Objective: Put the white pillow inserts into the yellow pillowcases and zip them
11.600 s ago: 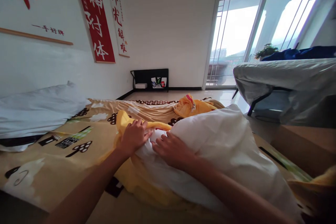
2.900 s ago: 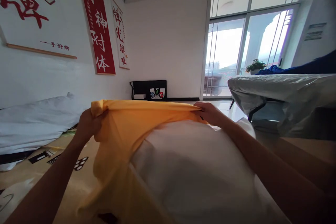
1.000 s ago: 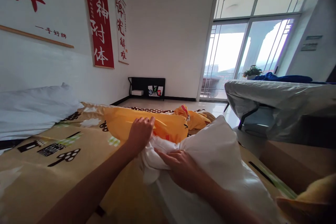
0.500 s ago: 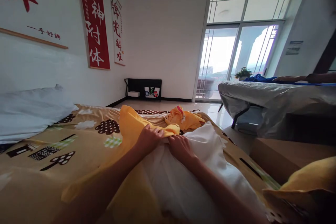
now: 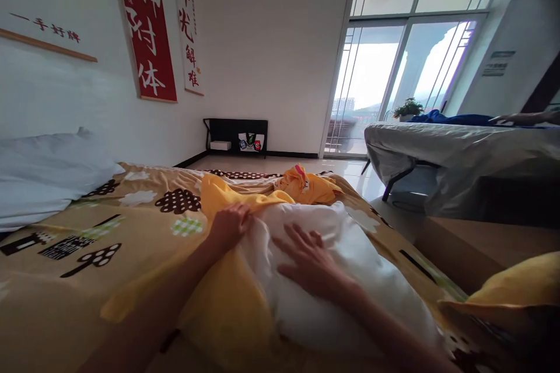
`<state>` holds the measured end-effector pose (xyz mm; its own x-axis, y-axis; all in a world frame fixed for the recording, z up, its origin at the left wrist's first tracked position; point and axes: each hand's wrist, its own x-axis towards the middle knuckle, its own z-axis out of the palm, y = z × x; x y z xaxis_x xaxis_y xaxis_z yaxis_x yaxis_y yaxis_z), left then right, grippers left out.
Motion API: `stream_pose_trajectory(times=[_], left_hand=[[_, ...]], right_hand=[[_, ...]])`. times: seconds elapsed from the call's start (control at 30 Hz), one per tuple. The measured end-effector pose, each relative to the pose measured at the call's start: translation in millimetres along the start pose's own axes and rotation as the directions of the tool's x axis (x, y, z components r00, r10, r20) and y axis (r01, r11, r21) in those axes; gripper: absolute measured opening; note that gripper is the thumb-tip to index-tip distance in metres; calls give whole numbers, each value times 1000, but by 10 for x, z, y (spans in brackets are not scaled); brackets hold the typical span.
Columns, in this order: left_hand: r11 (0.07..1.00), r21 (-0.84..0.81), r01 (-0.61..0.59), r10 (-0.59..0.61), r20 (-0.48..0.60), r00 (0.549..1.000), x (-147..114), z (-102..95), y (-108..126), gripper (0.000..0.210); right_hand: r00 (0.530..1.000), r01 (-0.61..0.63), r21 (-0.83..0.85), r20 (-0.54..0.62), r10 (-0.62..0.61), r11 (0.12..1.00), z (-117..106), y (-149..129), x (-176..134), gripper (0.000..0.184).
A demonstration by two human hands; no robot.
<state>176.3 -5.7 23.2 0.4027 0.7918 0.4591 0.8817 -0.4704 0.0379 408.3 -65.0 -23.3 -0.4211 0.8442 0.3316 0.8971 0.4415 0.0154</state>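
Note:
A white pillow (image 5: 371,271) lies on the patterned bedding in front of me, its left side against a loose yellow pillowcase (image 5: 230,300). My left hand (image 5: 231,222) is closed on the pillowcase's edge, at the pillow's upper left. Fingers spread, my right hand (image 5: 308,259) rests over the top of the white pillow. Just beyond both hands sits a crumpled yellow-orange cloth (image 5: 308,185) with a pink patch. How far the pillow reaches into the case is hidden beneath my left arm and the fabric.
Brown-and-beige bedding (image 5: 144,210) spreads around the pillow. A whitish pillow (image 5: 44,175) lies at left. At right are a yellow pillow (image 5: 525,282), a cardboard box (image 5: 464,245) and a plastic-covered table (image 5: 437,137), where another person's hand (image 5: 511,119) rests near blue cloth.
My right hand has let go of the fabric edge and now lies spread over the white pillow. My left hand has shifted slightly left, still gripping the pillowcase. More of the pillow's top shows.

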Motion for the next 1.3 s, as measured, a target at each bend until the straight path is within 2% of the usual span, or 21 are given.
stream_pose_trajectory(times=[0.07, 0.1, 0.13, 0.2, 0.23, 0.3, 0.33, 0.4, 0.5, 0.57, 0.6, 0.67, 0.73, 0.77, 0.83, 0.9, 0.97, 1.03, 1.13, 1.2, 1.3], left_hand=[[982, -130, -137, 157, 155, 975, 39, 72, -63, 29], [970, -196, -141, 178, 186, 966, 50, 100, -150, 31], [968, -239, -80, 126, 182, 975, 52, 122, -275, 33], [951, -249, 186, -164, 105, 981, 11, 162, -612, 39], [913, -229, 338, -332, 66, 941, -35, 188, -797, 44], [815, -187, 549, -544, 78, 835, -167, 274, -1123, 54], [774, -181, 607, -593, 130, 795, -242, 337, -1239, 57], [732, -214, 647, -593, 269, 759, -376, 486, -1352, 51], [741, -344, 577, -447, 389, 805, -470, 650, -1330, 38], [749, -405, 524, -389, 372, 843, -473, 654, -1322, 36], [754, -414, 509, -388, 344, 855, -470, 628, -1344, 36], [765, -393, 510, -437, 265, 860, -475, 566, -1432, 38], [769, -338, 543, -511, 186, 840, -510, 551, -1520, 37], [769, -308, 560, -539, 159, 827, -535, 573, -1539, 36], [775, -260, 577, -564, 128, 816, -577, 653, -1505, 31], [792, -225, 568, -560, 103, 822, -578, 694, -1403, 30], [807, -186, 560, -561, 53, 826, -533, 595, -1316, 32], [813, -129, 568, -576, -25, 817, -469, 327, -1322, 37], [802, -43, 596, -596, -126, 793, -421, -206, -1547, 44], [787, 4, 617, -613, -114, 782, -461, -467, -1783, 48], [677, 141, 722, -730, 10, 683, -629, -567, -2097, 45]], right_hand=[[998, 7, -21, 62, -6, 1000, 205, 8, 42, 54], [998, -1, -22, 65, 2, 1000, 275, 42, 72, 53], [998, -4, -12, 62, 5, 1000, 323, 88, 100, 52], [999, 5, 22, 53, -6, 1000, 369, 181, 132, 53], [999, 8, 33, 46, -10, 999, 382, 209, 136, 54], [999, 13, 40, 32, -14, 999, 407, 204, 133, 54], [1000, 7, 37, 20, -8, 999, 416, 176, 134, 53], [1000, -23, 37, -3, 23, 999, 392, 122, 143, 51], [996, 5, 166, 88, -20, 986, 160, 252, 106, 54], [965, 106, 372, 187, -186, 922, -82, 553, -41, 66], [957, 136, 468, 167, -238, 873, -184, 747, -163, 74], [986, 50, 506, 111, -122, 861, -266, 1127, -480, 85], [988, -119, 410, 138, 68, 904, -151, 1366, -817, 93], [979, -188, 357, 146, 144, 915, -35, 1407, -960, 86], [953, -301, 238, 98, 285, 924, 231, 1348, -1140, 49], [944, -328, 112, 25, 328, 938, 409, 1204, -1149, 32], [940, -341, -23, -28, 340, 940, 389, 1101, -1005, 33], [921, -389, -130, -82, 381, 912, 168, 1090, -772, 30], [875, -469, -206, -244, 419, 859, -271, 1134, -394, 27], [854, -486, -211, -320, 410, 848, -400, 1085, -193, 33], [932, -355, -173, -134, 335, 919, -197, 843, -31, 38]])
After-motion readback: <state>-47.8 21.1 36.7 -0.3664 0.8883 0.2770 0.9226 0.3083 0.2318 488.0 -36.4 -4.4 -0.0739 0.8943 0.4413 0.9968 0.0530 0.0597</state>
